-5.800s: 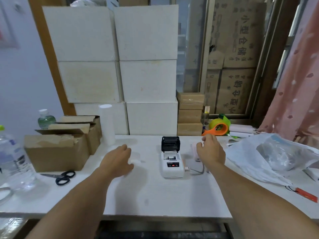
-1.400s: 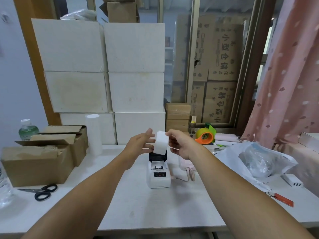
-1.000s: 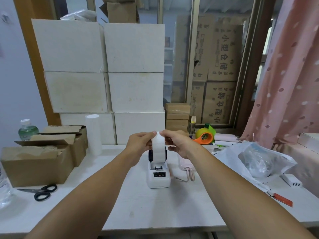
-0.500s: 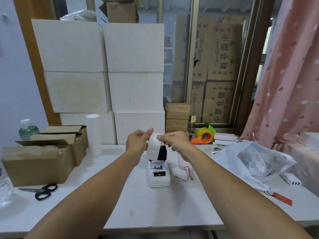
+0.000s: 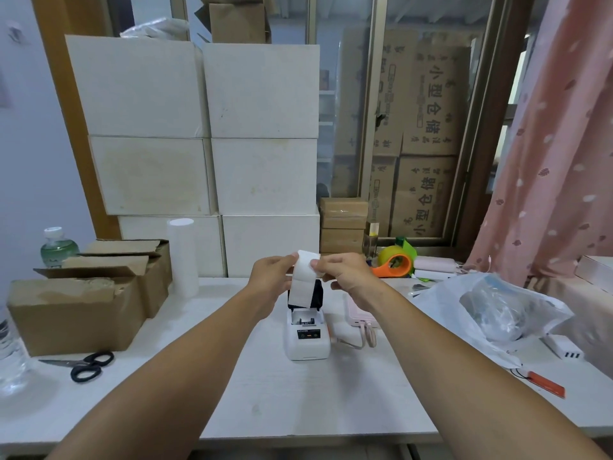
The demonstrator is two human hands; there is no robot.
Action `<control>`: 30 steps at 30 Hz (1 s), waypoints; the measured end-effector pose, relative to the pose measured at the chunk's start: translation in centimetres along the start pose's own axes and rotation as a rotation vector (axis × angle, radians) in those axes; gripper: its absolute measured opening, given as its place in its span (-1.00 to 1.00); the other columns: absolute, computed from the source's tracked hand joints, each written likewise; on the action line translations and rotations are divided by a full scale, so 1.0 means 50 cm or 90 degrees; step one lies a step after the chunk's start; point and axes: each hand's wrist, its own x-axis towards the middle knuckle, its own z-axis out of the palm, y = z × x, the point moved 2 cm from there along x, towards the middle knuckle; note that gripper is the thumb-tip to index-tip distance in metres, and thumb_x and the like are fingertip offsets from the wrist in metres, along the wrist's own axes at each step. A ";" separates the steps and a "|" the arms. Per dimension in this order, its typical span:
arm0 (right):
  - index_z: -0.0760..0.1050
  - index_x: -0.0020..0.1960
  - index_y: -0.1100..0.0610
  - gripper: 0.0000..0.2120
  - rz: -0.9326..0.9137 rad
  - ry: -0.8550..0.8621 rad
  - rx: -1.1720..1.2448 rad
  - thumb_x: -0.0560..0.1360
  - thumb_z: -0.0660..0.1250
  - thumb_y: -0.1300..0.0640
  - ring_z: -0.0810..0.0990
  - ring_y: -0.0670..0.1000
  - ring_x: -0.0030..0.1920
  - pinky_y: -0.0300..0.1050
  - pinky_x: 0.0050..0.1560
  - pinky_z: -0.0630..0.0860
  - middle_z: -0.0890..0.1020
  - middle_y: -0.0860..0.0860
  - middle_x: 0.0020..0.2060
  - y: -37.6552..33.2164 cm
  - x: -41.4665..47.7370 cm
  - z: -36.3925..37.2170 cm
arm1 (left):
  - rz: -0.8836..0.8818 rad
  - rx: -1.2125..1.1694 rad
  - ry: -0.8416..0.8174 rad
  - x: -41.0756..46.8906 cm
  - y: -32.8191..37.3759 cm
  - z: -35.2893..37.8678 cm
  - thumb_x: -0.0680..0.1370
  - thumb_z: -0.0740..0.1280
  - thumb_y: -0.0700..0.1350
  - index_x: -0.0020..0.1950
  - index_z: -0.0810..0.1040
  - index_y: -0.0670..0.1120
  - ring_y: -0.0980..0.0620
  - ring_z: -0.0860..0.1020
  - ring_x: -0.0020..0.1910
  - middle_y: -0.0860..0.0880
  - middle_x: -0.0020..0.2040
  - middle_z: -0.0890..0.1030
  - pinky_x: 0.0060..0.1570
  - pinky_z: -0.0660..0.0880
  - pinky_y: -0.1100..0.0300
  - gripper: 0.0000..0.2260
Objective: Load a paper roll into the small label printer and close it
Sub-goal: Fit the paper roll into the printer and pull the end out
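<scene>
White table below: both hands' fingers pinch the paper roll, left hand, right hand. Since a moment ago its free end has unrolled beneath the fingertips, hanging over the open label printer. Loading seems next.

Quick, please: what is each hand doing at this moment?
Left hand: closed on the paper roll.
Right hand: pinching the same roll's top edge.

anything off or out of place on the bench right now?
Nothing damaged or spilled. The printer stands square, lid up, bay empty. Both hands hold the paper roll above it, a strip hanging loose. Only clutter: scissors left lying with blades open, and a crumpled plastic bag on the table's right side.
</scene>
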 end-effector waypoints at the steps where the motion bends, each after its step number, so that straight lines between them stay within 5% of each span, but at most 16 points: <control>1: 0.74 0.06 0.20 -0.76 -0.007 -0.002 -0.013 0.52 0.53 0.04 0.60 -0.01 -0.10 -0.09 -0.04 0.53 0.75 0.12 0.01 0.001 -0.002 0.001 | -0.008 0.004 0.012 0.003 -0.001 0.000 0.61 0.39 -0.05 0.16 0.63 -0.26 -0.15 0.73 -0.06 -0.21 0.06 0.73 -0.02 0.65 0.08 -0.72; 4: 0.73 0.08 0.24 -0.73 -0.006 0.000 -0.044 0.50 0.55 0.06 0.57 -0.06 -0.17 -0.14 -0.12 0.49 0.72 0.03 -0.09 0.007 -0.004 0.003 | -0.034 0.023 0.043 0.006 -0.005 0.000 0.61 0.40 -0.05 0.14 0.62 -0.27 -0.14 0.69 -0.17 -0.22 0.05 0.72 -0.20 0.60 0.10 -0.72; 7: 0.73 0.06 0.25 -0.74 0.030 0.011 0.007 0.48 0.58 0.10 0.62 -0.04 -0.17 -0.16 -0.16 0.54 0.72 0.03 -0.12 0.011 0.003 0.003 | -0.038 0.032 0.051 0.009 -0.009 -0.003 0.60 0.41 -0.03 0.11 0.64 -0.22 -0.20 0.73 -0.08 -0.21 0.03 0.73 0.05 0.67 -0.03 -0.74; 11: 0.70 0.13 0.29 -0.73 0.083 0.006 0.087 0.49 0.55 0.17 0.65 -0.01 -0.17 -0.11 -0.11 0.58 0.71 0.05 -0.16 0.005 0.009 -0.001 | -0.021 0.012 0.037 0.003 -0.005 -0.008 0.58 0.44 -0.11 0.08 0.67 -0.24 -0.12 0.73 0.00 -0.19 0.03 0.74 0.15 0.64 0.04 -0.80; 18: 0.67 0.01 0.17 -0.88 0.133 -0.032 0.099 0.48 0.52 0.19 0.64 -0.02 -0.21 -0.16 -0.23 0.59 0.66 0.00 -0.29 0.001 0.003 0.000 | -0.030 -0.040 -0.031 -0.012 -0.005 -0.015 0.63 0.38 -0.20 0.20 0.59 -0.27 -0.09 0.71 0.02 -0.18 0.13 0.70 -0.08 0.63 0.21 -0.80; 28: 0.73 0.06 0.25 -0.75 -0.001 -0.031 0.003 0.54 0.51 0.06 0.66 -0.02 -0.11 -0.16 -0.13 0.56 0.75 0.13 -0.01 0.015 0.001 -0.005 | -0.024 -0.016 0.006 -0.002 -0.005 0.001 0.64 0.38 -0.08 0.15 0.57 -0.31 -0.05 0.69 -0.11 -0.19 0.04 0.70 -0.12 0.60 0.21 -0.71; 30: 0.74 0.04 0.23 -0.77 -0.009 -0.032 -0.020 0.51 0.54 0.08 0.67 -0.03 -0.12 -0.17 -0.14 0.57 0.75 0.10 -0.05 0.017 0.001 -0.008 | -0.046 -0.009 0.010 0.004 -0.009 0.001 0.64 0.37 -0.09 0.16 0.58 -0.32 -0.09 0.71 -0.06 -0.21 0.08 0.71 0.02 0.64 0.13 -0.72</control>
